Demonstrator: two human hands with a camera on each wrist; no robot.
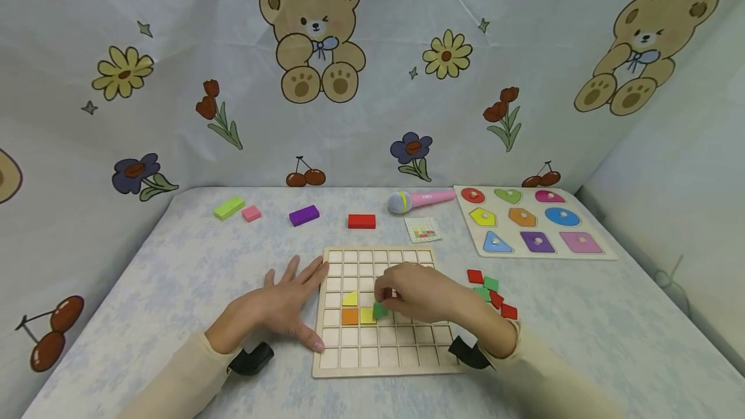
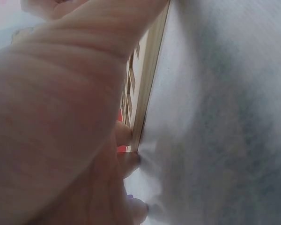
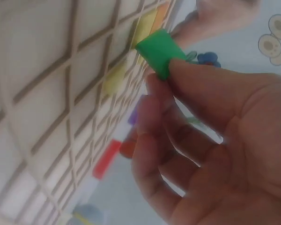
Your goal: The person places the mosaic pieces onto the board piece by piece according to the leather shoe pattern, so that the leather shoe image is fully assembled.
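Note:
A light wooden grid board (image 1: 349, 368) lies on the table before me. My left hand (image 1: 285, 306) spreads its straight fingers beside the board, with thumb and fingertips touching its left edge. Over the grid, my right hand (image 1: 421, 291) pinches a green square tile (image 3: 160, 50) between thumb and fingertips; the tile is tilted in the right wrist view. Just left of it, a yellow square tile (image 1: 367, 315) and an orange square tile (image 1: 350, 316) sit side by side in grid cells. A second yellow piece (image 1: 350, 299) lies above the orange one.
Several loose red and green tiles (image 1: 475, 276) lie right of the board. Behind it are a small pattern card (image 1: 423, 230), a toy microphone (image 1: 427, 198), a shape puzzle board (image 1: 550, 247), a red block (image 1: 361, 221), a purple block (image 1: 304, 215), a pink block (image 1: 251, 213) and a green block (image 1: 229, 207).

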